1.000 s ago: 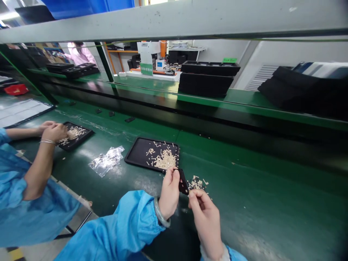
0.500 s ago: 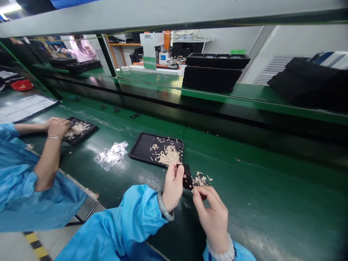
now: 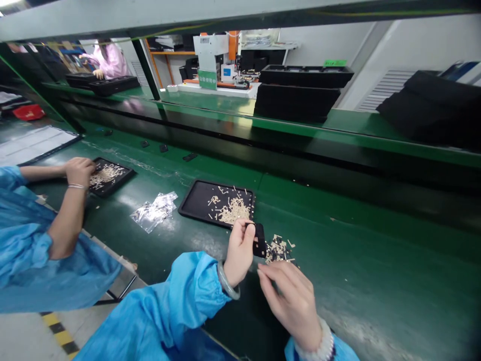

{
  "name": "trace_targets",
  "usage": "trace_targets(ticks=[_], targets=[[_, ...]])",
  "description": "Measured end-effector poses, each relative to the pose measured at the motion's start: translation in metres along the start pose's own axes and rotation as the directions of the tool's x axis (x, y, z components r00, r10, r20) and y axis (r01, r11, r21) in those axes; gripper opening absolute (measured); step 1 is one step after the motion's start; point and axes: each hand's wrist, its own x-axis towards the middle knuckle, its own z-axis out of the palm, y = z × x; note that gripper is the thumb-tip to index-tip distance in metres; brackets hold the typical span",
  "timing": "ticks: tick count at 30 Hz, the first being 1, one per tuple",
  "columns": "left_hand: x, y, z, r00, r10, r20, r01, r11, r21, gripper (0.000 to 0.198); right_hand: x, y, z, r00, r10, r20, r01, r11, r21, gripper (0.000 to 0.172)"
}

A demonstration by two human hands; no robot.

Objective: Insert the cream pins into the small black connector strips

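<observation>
My left hand point(image 3: 238, 249) pinches a small flat black part point(image 3: 259, 240) and holds it upright just above the green belt. My right hand point(image 3: 291, 297) hovers below and to the right of it, fingers curled with the fingertips drawn together near the part's lower edge; what they hold, if anything, is too small to see. A small heap of tan pieces point(image 3: 278, 249) lies on the belt just right of the black part. Behind my hands sits a black tray point(image 3: 195, 202) with a pile of the same tan pieces point(image 3: 233, 210).
A co-worker in blue sits at my left, their hand point(image 3: 78, 170) at another black tray point(image 3: 117, 179) of tan pieces. Crumpled clear bags point(image 3: 154, 211) lie between the two trays. Stacked black trays point(image 3: 296, 95) stand on the raised shelf behind.
My right hand dropped slightly and its fingers loosened away from the black part. My left hand kept its grip on the part. The view tilted a little downward.
</observation>
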Motion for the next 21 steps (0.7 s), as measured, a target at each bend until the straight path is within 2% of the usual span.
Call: trace_targets(ticks=[2,4,8,12,15,18,21], targets=[[0.003,0.001,0.001,0.995,-0.095,0.027,0.097,0.991,-0.088,0.027,0.002,0.005,-0.008,0.996,0.086,0.000,-0.085,0.985,0.153,0.018],[0.004,0.002,0.002,0.980,-0.187,0.073,0.196,0.968,-0.158,0.030,0.004,0.012,-0.014,0.988,0.152,-0.023,-0.145,0.970,0.196,0.023],[0.002,0.004,0.004,0.920,-0.345,0.187,0.380,0.901,-0.208,0.037,0.005,0.026,-0.017,0.993,0.093,0.075,-0.102,0.986,0.134,0.033],[0.002,0.002,0.004,0.829,-0.489,0.271,0.546,0.813,-0.201,0.035,0.006,0.029,-0.015,0.982,0.061,0.178,-0.079,0.992,0.097,0.023],[0.004,-0.001,0.002,0.766,-0.546,0.338,0.621,0.765,-0.170,0.028,0.007,0.027,-0.016,0.976,0.057,0.209,-0.083,0.990,0.116,0.020],[0.005,-0.004,0.001,0.728,-0.572,0.378,0.666,0.720,-0.192,0.021,0.007,0.025,-0.017,0.967,0.048,0.250,-0.088,0.984,0.154,0.020],[0.005,-0.004,0.000,0.684,-0.587,0.433,0.710,0.672,-0.211,0.020,0.006,0.026,-0.015,0.977,0.088,0.194,-0.125,0.974,0.187,0.017]])
